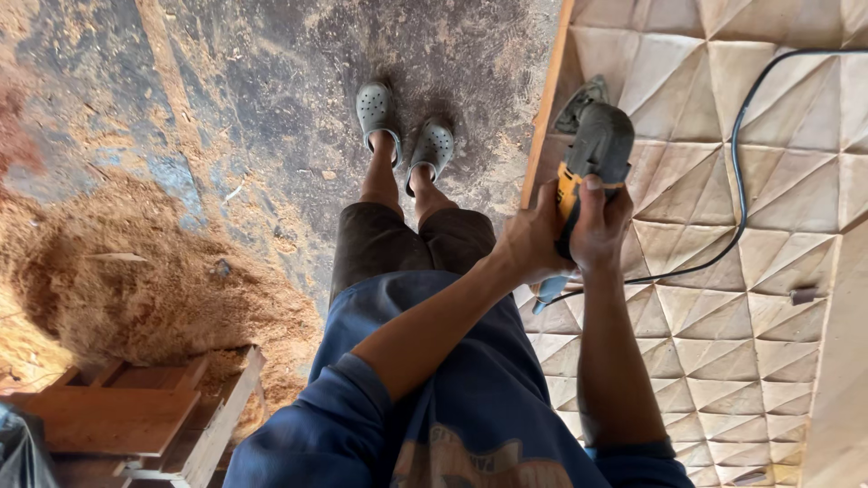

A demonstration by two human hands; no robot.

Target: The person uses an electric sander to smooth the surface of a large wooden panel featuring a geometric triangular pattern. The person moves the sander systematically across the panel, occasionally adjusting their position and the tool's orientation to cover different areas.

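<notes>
Both my hands grip a yellow and grey power sander [592,154]. My left hand [529,242] wraps its handle from the left and my right hand [601,226] from the right. The tool's pad end [579,101] rests on a carved wooden panel [723,226] with raised triangular facets, near the panel's left edge. A black power cord [741,172] runs from the tool's rear and loops across the panel.
My feet in grey clogs [402,126] stand on a dusty concrete floor. A heap of sawdust [136,280] lies to the left. A wooden stool or frame [136,420] stands at the lower left.
</notes>
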